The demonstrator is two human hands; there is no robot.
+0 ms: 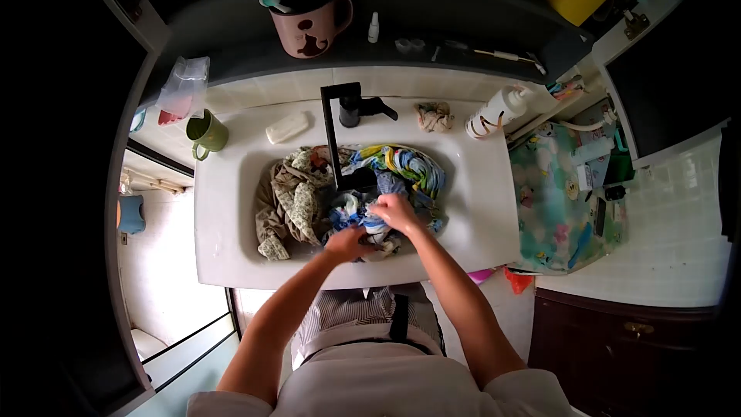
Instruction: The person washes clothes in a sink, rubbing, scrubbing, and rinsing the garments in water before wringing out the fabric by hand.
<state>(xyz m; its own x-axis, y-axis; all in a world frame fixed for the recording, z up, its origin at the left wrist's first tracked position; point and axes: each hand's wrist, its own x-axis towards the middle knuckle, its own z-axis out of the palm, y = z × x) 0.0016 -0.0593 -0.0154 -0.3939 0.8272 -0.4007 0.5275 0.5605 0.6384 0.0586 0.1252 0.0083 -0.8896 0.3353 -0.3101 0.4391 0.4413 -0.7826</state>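
Note:
Wet clothes fill the white sink (486, 224) below me. My right hand (396, 212) is closed on a blue-and-white garment (373, 224), just in front of the black faucet (330, 120). My left hand (347, 245) grips the same bunched cloth at its lower left, with its fingertips partly hidden. A brown and floral-patterned garment (297, 197) lies crumpled in the basin's left side. Behind and right of my hands, a blue, yellow and green striped cloth (409, 170) is heaped against the basin wall.
On the sink's back ledge are a soap bar (287, 128), a small crumpled cloth (434, 116) and a white bottle (496, 112). A green mug (207, 134) stands at the left corner. The shelf above holds a pink mug (309, 29) and a small white bottle (373, 28).

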